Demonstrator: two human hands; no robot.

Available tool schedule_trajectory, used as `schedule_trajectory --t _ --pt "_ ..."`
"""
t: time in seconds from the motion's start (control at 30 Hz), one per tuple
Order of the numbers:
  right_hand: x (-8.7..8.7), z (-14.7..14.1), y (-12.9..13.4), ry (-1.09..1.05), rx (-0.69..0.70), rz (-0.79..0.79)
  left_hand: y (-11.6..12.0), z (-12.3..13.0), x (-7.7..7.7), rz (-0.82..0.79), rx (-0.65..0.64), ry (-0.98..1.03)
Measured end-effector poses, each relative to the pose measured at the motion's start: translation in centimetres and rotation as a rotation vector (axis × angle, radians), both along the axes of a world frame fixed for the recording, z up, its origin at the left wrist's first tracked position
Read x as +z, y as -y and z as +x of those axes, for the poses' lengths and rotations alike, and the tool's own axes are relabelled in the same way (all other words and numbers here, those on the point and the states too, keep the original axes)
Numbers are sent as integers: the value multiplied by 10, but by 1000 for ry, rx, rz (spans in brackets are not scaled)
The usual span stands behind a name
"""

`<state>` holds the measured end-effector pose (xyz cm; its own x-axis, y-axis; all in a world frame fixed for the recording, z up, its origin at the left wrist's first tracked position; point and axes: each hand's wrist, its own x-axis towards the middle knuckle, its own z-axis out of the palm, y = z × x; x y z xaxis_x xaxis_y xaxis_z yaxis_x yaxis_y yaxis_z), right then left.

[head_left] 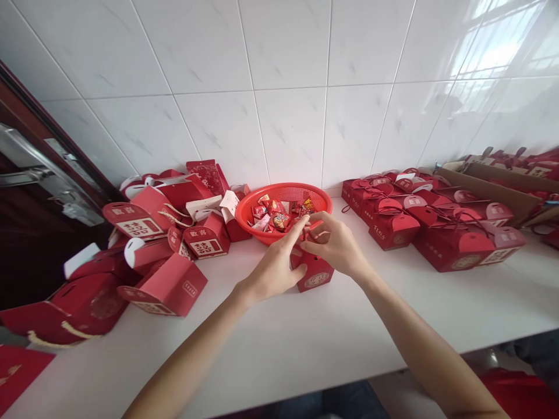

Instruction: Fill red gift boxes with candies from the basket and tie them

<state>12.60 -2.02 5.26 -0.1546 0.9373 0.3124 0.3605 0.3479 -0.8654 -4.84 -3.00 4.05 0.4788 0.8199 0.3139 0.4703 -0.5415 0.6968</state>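
Observation:
A small red box (315, 274) with a round gold emblem stands upright on the white table (279, 349), just in front of a red plastic basket (324, 203). Wrapped candies (279, 220) lie in the basket. My left hand (275, 265) is at the box's left side, its thumb near the box and its fingers reaching over the top. From the right, my right hand (334, 244) bends over the box's top, with fingers curled at its upper part. What the fingertips pinch is partly hidden.
Open red boxes (161, 285) are piled at the left, some with rope handles. Closed red boxes (454, 244) stand in rows at the right, beside a cardboard carton (480, 189). A tiled wall is behind; a door handle (26, 174) is far left.

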Motion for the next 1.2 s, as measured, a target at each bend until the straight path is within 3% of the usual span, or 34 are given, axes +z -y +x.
schedule_trajectory --t 0.2,0.4,0.53,0.73,0.83,0.97,1.2 --pt "-6 -7 -3 -37 -93 15 1 0 2 18 15 32" --pt "-5 -9 -4 30 -53 25 0 1 0 43 -24 63" --pt "-8 -11 -6 -12 -98 61 -3 -2 3 35 -28 53" --pt "-10 -8 -11 -104 -105 -12 -2 4 -2 136 234 -84" --pt "-8 -6 -10 -160 -78 -26 0 12 -9 85 312 -166" --pt "-4 -4 -7 -269 -5 -62 -2 15 -18 16 305 -206" --pt "-5 5 -9 -262 116 -111 -16 12 -31 92 270 -168"
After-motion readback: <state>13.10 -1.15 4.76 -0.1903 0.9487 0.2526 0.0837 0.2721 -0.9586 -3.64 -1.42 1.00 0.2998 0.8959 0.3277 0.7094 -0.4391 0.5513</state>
